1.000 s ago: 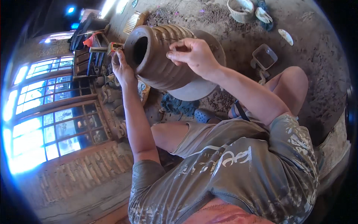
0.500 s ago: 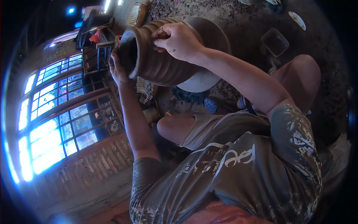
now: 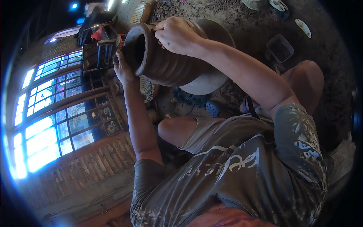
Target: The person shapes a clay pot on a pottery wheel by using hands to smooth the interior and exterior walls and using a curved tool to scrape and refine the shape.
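A large ridged brown clay pot (image 3: 170,70) stands on a pale round disc (image 3: 206,84), its dark round mouth facing up and to the left in the bent view. My right hand (image 3: 176,36) presses against the pot's outer wall just below the rim. Its fingers are curled together, and whatever they may pinch is hidden. At the left side of the rim (image 3: 143,56), my left hand (image 3: 124,69) is raised with thumb and fingers stretched upward. Part of it is hidden, and I cannot tell whether it touches the clay.
A small red box (image 3: 121,39) sits on a wooden stand beyond my left hand. To the right, a clear rectangular tub (image 3: 280,48) lies on the dirt floor, with a pale oval piece (image 3: 303,28) farther off. A blue perforated clog (image 3: 213,108) is near my legs. Paned windows (image 3: 62,109) line the left.
My right hand has slid along the pot's wall toward the far side of the rim, its fingers still curled. My left hand stays beside the rim. The whole view has shifted slightly.
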